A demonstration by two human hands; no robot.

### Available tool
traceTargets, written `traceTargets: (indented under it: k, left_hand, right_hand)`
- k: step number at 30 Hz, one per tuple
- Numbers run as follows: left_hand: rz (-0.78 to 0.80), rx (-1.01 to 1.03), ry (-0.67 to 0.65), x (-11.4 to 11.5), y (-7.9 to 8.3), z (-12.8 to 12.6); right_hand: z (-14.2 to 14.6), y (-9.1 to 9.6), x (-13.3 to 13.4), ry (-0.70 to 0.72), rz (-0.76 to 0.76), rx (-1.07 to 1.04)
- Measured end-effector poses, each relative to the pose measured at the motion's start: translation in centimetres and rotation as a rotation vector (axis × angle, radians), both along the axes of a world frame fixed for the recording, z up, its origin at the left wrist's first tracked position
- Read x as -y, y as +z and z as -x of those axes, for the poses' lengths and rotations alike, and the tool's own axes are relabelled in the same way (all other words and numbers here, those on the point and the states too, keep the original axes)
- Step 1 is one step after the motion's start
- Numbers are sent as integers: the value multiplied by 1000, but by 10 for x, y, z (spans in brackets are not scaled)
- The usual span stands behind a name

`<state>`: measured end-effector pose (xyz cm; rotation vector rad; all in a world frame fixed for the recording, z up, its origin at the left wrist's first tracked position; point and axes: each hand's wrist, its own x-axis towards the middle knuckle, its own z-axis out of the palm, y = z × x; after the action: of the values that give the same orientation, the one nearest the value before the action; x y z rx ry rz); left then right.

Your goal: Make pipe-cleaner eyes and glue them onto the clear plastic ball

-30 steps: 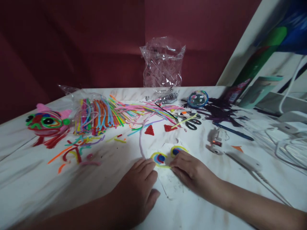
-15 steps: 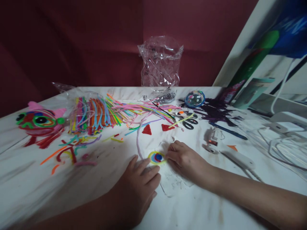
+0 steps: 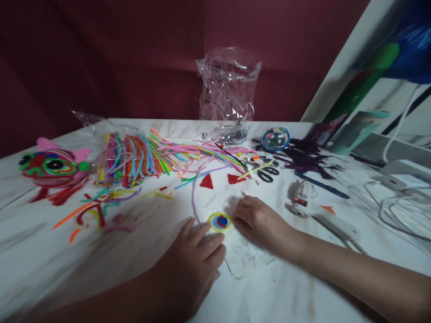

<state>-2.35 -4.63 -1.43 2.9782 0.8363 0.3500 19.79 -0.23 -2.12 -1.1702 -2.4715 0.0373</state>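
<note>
A round eye shape made of coiled pipe cleaners [image 3: 220, 221], yellow outside, then pale and light blue, with a dark blue centre and a red arc, lies between my hands. My left hand [image 3: 198, 258] rests palm down, fingers stretched out, with its fingertips at the eye's lower left edge. Close by its forefinger ends a light purple pipe cleaner [image 3: 194, 197]. My right hand [image 3: 257, 224] is closed, its bent fingers pressed together at the eye's right edge; what they pinch is hidden. Under the eye and hands lies a clear, marked sheet [image 3: 251, 256].
Bundles of coloured pipe cleaners [image 3: 138, 154] lie behind, with cut scraps [image 3: 97, 211] at left. A decorated mask-like face [image 3: 54, 168] stands far left. Red triangles [image 3: 206, 181], scissors [image 3: 267, 174], a pen [image 3: 321, 185], a white glue gun [image 3: 332, 224] and cables [image 3: 387, 215] lie around.
My hands stay nearly in place around the eye shape. The right hand has shifted very slightly; the view has tilted a little.
</note>
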Motion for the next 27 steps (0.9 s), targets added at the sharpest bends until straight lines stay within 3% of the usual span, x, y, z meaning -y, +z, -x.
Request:
traceTargets:
  k: [7,14,27]
  left_hand:
    - [24,-5,-1,0,2,0]
    - [4,-2,3,0,1,0]
    - [41,-16,30,2,4,0]
  right_hand:
    - [3,0,2,35,-53,-16]
    - [-2,-3,4,54,-12,-95]
    - [-2,-4,6,93,-62,-20]
